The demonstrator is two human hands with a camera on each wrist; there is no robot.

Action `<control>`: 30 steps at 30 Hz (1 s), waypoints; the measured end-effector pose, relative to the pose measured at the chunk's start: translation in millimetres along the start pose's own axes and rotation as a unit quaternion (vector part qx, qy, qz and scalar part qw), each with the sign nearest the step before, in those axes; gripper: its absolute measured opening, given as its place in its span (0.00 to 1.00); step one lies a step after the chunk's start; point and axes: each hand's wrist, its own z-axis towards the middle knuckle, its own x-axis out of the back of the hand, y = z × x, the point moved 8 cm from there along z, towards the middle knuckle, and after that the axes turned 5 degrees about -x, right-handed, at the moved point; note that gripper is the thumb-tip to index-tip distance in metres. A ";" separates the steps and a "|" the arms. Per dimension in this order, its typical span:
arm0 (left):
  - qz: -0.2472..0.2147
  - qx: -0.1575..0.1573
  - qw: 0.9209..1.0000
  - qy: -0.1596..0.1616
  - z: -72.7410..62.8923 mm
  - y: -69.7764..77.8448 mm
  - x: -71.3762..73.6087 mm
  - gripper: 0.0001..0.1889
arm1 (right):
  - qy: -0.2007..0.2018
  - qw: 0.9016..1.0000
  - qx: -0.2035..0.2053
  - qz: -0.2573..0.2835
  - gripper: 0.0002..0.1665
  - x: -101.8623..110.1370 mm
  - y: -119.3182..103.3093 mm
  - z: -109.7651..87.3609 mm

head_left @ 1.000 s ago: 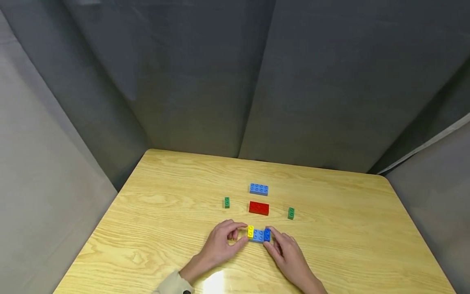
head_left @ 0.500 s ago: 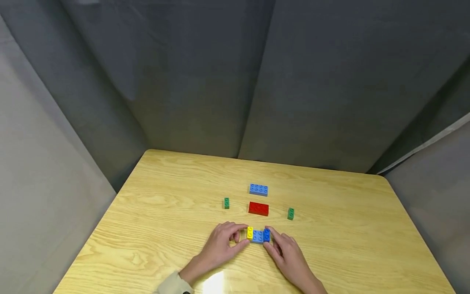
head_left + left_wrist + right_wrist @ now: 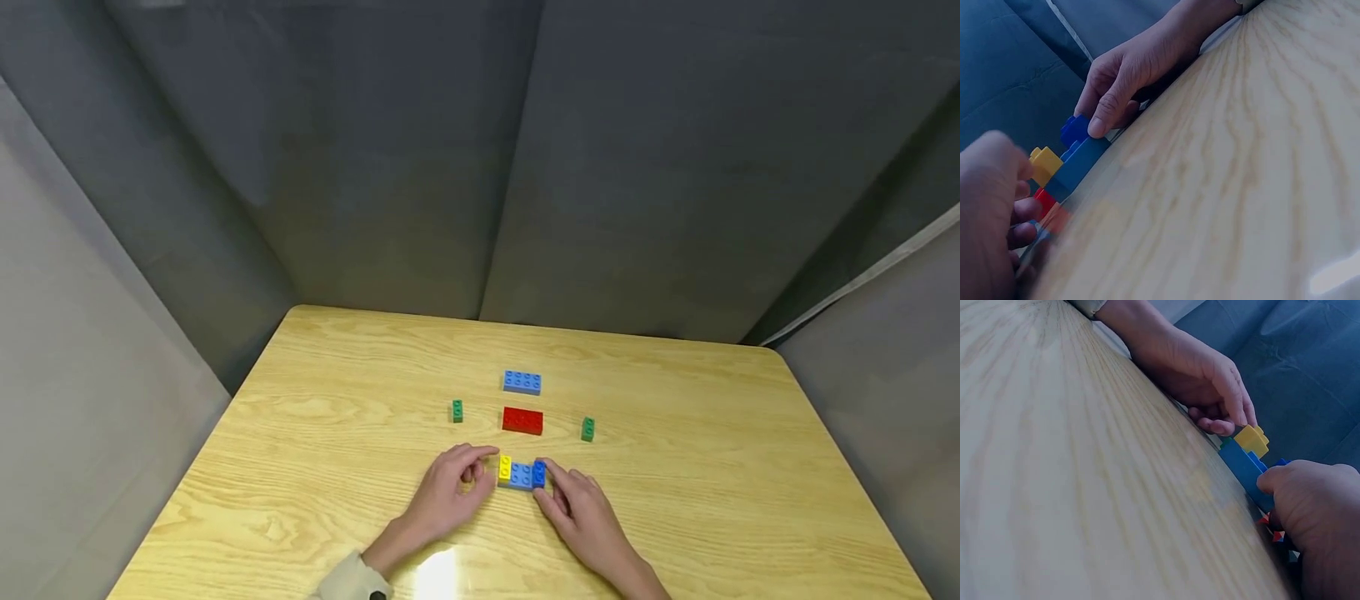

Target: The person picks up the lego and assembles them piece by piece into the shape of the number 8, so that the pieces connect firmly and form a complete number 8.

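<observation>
A light blue brick (image 3: 521, 476) lies on the table, with a small yellow brick (image 3: 505, 468) on top of its left end and a small dark blue brick (image 3: 539, 473) on its right end. My left hand (image 3: 447, 492) is just left of the yellow brick, thumb and index finger spread apart close beside it. With thumb and index finger, my right hand (image 3: 588, 518) pinches the dark blue brick at its front and back. In the left wrist view, the right thumb (image 3: 1102, 119) presses against the dark blue brick.
Behind the hands lies a red brick (image 3: 522, 421), and farther back another light blue brick (image 3: 522, 382). Small green bricks stand to the left (image 3: 457, 412) and right (image 3: 588, 429). Grey curtains (image 3: 390, 167) hang beyond the wooden table's (image 3: 675, 400) back edge.
My left thumb and index finger have come off the yellow brick and moved slightly left. The right hand keeps its pinch on the dark blue brick. The head view has shifted slightly.
</observation>
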 end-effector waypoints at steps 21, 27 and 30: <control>0.105 -0.034 0.994 0.005 23.8 -10.8 -6.8 0.22 | -0.008 1.000 -0.008 0.007 0.30 0.2 1.6 -0.7; 0.108 -0.024 0.994 0.002 28.9 -14.1 -8.0 0.22 | -0.008 1.000 -0.007 0.010 0.29 -0.3 1.1 0.1; 0.111 -0.018 0.994 0.000 31.1 -15.9 -8.1 0.23 | -0.009 1.000 -0.006 0.011 0.30 -0.7 1.4 0.5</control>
